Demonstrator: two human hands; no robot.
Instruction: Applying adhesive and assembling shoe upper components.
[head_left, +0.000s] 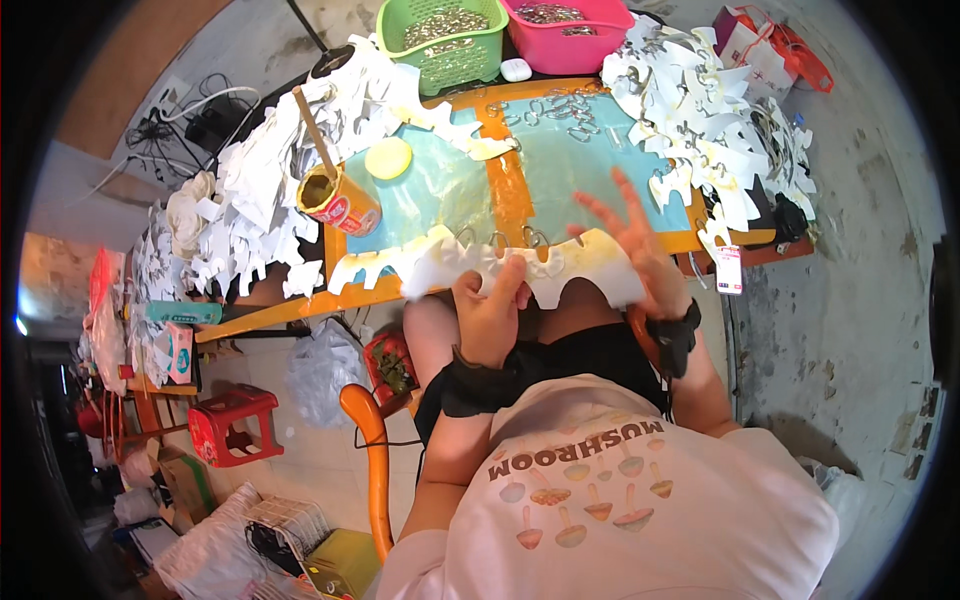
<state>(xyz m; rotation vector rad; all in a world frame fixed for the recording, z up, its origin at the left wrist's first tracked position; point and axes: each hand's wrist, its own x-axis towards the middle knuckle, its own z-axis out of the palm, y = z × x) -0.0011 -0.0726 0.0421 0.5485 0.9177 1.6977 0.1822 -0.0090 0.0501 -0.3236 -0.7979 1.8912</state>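
My left hand (490,308) holds a white scalloped piece (590,272) over my lap, by the table's near edge (262,316).

Two blue sheets (430,195) cover the table, split by an orange strip (508,195), with white cutouts heaped left (265,180) and right (690,100); a green basket (455,70) and a pink basket (590,45) line the far edge, and a mottled grey wall (850,220) rises on my right. My left thumb and fingers pinch the piece; my right hand (650,255) is spread wide at its right end, whether touching I cannot tell. Blue surface shows between the yellow disc (388,157) and my hands, bounded left by the can (345,208), while metal rings (570,112) lie scattered toward the far edge.
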